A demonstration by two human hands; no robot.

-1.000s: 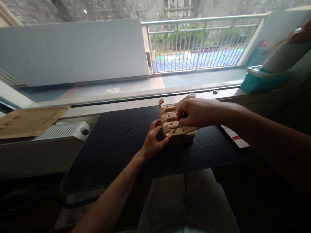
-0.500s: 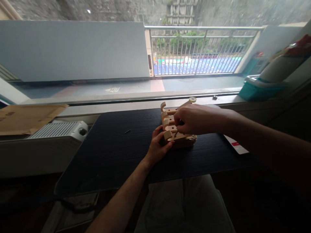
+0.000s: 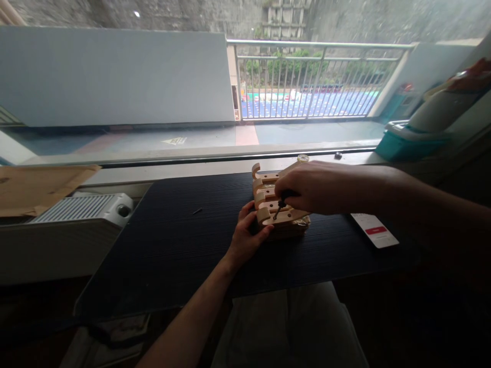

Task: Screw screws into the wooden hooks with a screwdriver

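Observation:
A pale wooden rack (image 3: 293, 216) with several curved hooks and dark holes lies on the black table, over a stack partly wrapped in clear film. My left hand (image 3: 245, 236) grips its near left corner, thumb in front and fingers around the hook side. From above, my right hand (image 3: 303, 188) is closed around a screwdriver (image 3: 283, 200) with a black handle. The screwdriver's thin shaft slants down to the nearest wooden bar, its tip at a hole beside the hook. My right hand hides the rack's far right part.
On the black table (image 3: 164, 245), a small thin dark piece (image 3: 197, 210) lies to the left. A white phone-like slab (image 3: 379, 236) with a red bar is at right. Behind are the window sill (image 3: 184, 169) and a teal box (image 3: 402, 145); a radiator (image 3: 88, 207) stands left.
My right hand has tilted and turned slightly, so more of the screwdriver's handle and shaft shows. My left hand keeps its hold. The view has shifted a little.

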